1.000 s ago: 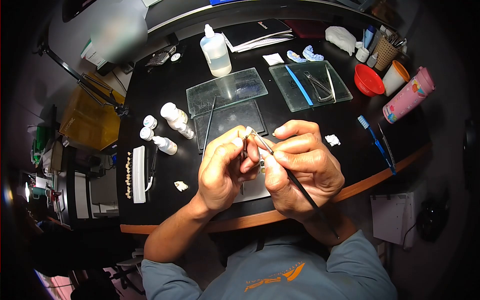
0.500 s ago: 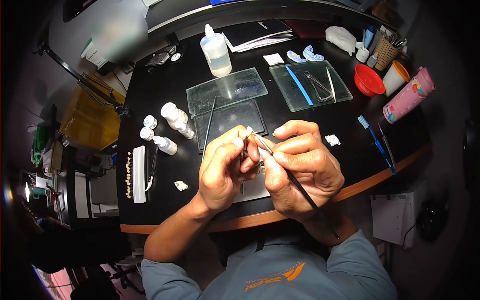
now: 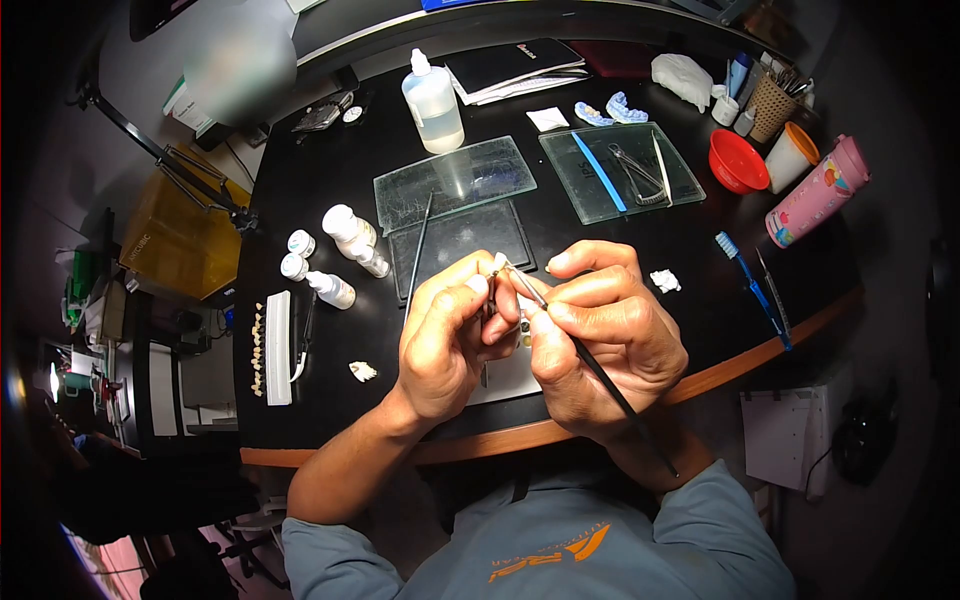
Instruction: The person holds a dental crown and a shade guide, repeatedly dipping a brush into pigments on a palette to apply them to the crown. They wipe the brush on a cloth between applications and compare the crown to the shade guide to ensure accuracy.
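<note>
My left hand point(image 3: 440, 345) is closed, pinching a small dark holder with a white tooth crown point(image 3: 499, 261) at its tip. My right hand point(image 3: 625, 335) grips a thin brush point(image 3: 612, 392) with a black handle, like a pen. Its tip reaches the crown, and whether it touches cannot be made out. Both hands are close together over the front of the black table. Behind them lie a black slab point(image 3: 465, 245) and a glass plate point(image 3: 455, 183). A thin rod point(image 3: 422, 240) leans across these toward my left hand.
White bottles point(image 3: 345, 228) and a tooth shade guide point(image 3: 279, 350) stand left. A clear bottle point(image 3: 432, 105) is behind the glass. Right are a second glass plate point(image 3: 575, 185) with tools, blue dental models point(image 3: 625, 108), a red bowl point(image 3: 738, 160), a pink tumbler point(image 3: 820, 192) and a toothbrush point(image 3: 752, 285).
Almost nothing differs. Both hands keep the same grip and place, with the brush tip still at the crown; the whole view has shifted very slightly.
</note>
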{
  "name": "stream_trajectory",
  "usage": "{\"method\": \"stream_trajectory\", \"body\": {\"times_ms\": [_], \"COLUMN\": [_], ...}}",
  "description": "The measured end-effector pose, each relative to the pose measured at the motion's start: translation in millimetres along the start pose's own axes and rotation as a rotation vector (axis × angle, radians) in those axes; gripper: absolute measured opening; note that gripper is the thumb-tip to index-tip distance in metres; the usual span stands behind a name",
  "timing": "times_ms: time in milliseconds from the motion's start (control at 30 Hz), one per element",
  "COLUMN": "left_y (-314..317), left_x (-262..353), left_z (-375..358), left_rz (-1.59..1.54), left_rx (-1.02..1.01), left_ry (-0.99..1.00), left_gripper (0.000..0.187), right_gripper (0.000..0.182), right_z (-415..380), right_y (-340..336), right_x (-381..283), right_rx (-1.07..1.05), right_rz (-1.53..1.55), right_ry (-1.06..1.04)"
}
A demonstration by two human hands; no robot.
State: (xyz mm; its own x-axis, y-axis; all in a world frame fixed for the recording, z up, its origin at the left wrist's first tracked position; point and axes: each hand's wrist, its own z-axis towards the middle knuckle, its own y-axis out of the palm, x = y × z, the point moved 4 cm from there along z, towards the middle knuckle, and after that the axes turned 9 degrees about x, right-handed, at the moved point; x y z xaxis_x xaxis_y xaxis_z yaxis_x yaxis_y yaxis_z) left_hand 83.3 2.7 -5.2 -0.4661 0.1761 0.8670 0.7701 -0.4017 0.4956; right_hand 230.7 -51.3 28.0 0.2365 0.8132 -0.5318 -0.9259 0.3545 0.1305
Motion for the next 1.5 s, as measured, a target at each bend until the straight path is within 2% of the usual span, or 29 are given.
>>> {"method": "stream_trajectory", "body": {"times_ms": [400, 600, 900, 1000, 1100, 1300, 1400, 1500], "left_y": [1, -2, -1, 0, 3, 1, -4, -11], "left_x": [1, -4, -5, -3, 0, 0, 8, 24], "left_z": [0, 3, 3, 2, 2, 0, 1, 5], "left_rz": [0.003, -0.238, -0.288, -0.242, -0.078, -0.012, 0.054, 0.361], "left_rx": [-0.012, -0.064, -0.071, -0.067, 0.026, -0.007, -0.009, -0.009], "left_ry": [-0.001, -0.109, -0.144, -0.162, -0.153, -0.093, -0.14, -0.196], "left_gripper": [0.032, 0.035, 0.036, 0.036, 0.038, 0.036, 0.035, 0.031], "right_gripper": [0.016, 0.014, 0.015, 0.015, 0.015, 0.014, 0.017, 0.019], "right_z": [-1, -3, -3, -4, -5, -9, -13, -9], "right_y": [0, 2, 1, 2, 1, -7, -8, -13], "right_x": [0, 6, 5, 6, 6, 11, 14, 13], "right_rx": [0.007, 0.063, 0.039, 0.052, 0.038, 0.071, 0.094, 0.09], "right_rz": [0.014, 0.041, -0.009, -0.002, 0.036, 0.203, 0.303, 0.336], "right_ry": [0.022, 0.053, 0.109, 0.093, 0.1, 0.148, 0.214, 0.199]}}
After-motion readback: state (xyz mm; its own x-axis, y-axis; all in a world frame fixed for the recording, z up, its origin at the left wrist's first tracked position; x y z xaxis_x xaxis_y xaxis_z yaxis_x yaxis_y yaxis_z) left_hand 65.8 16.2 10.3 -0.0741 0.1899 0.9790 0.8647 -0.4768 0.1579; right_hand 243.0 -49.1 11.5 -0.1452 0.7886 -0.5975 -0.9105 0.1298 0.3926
